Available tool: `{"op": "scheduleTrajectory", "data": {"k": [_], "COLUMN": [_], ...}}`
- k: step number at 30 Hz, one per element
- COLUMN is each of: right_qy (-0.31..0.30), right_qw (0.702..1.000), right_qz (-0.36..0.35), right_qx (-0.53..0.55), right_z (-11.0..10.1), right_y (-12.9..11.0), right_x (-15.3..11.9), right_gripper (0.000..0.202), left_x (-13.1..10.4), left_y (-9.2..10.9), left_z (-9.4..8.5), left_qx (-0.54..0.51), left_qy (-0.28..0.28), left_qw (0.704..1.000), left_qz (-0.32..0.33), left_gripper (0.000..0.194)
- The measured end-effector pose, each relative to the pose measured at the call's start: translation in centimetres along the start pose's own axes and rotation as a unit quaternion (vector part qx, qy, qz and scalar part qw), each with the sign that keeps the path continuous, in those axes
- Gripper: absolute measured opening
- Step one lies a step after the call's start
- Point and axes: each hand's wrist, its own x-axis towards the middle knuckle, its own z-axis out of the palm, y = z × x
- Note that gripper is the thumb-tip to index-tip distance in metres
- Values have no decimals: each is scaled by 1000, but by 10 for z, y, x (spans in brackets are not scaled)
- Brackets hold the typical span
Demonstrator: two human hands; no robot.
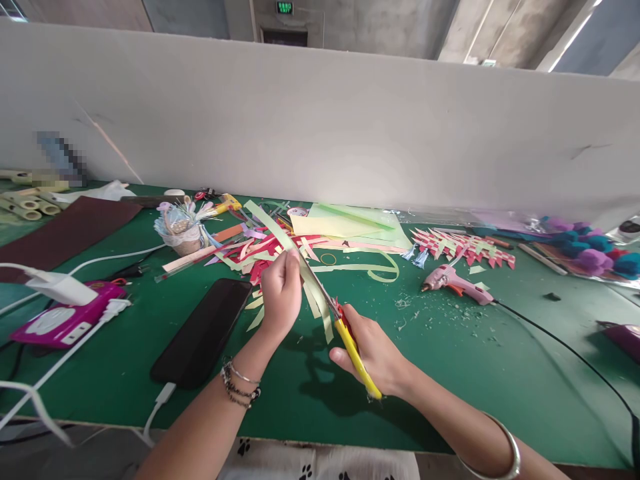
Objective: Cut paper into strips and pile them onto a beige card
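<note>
My left hand (pixel 281 290) pinches a long pale green paper strip (pixel 270 223) between thumb and fingers, above the middle of the table. One end of the strip points up and away to the left, the other hangs down toward the right. My right hand (pixel 373 347) is closed on scissors (pixel 356 357) with yellow and red handles. Their blades lie along the strip, close to my left fingertips. Behind my hands is a pile of red, pink and pale green paper strips (pixel 260 250), next to pale yellow and green sheets (pixel 350 227).
A black phone (pixel 203 333) with a white cable lies left of my left forearm, near a magenta power strip (pixel 75 317). On the right are a pink glue gun (pixel 457 283), woven red-and-green paper (pixel 465 248) and pompoms (pixel 595 261). A white partition (pixel 320 127) stands behind.
</note>
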Motion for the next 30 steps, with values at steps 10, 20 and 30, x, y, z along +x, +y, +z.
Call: {"op": "scheduleTrajectory", "data": {"k": [10, 20, 30], "right_qy": [31, 44, 73], "right_qw": [999, 998, 993], "right_qz": [31, 24, 43], "right_qx": [17, 32, 76], "right_z": [2, 5, 2], "right_y": [3, 6, 5], "right_x": [2, 1, 4], "right_gripper": [36, 33, 36], "left_x": [-1, -3, -3], "left_y": [0, 0, 0], "left_z": [3, 4, 4], "left_qx": [29, 10, -34], "left_qy": [-17, -28, -36], "left_qw": [999, 999, 998], "left_qz": [14, -17, -33], "left_gripper": [35, 36, 44]}}
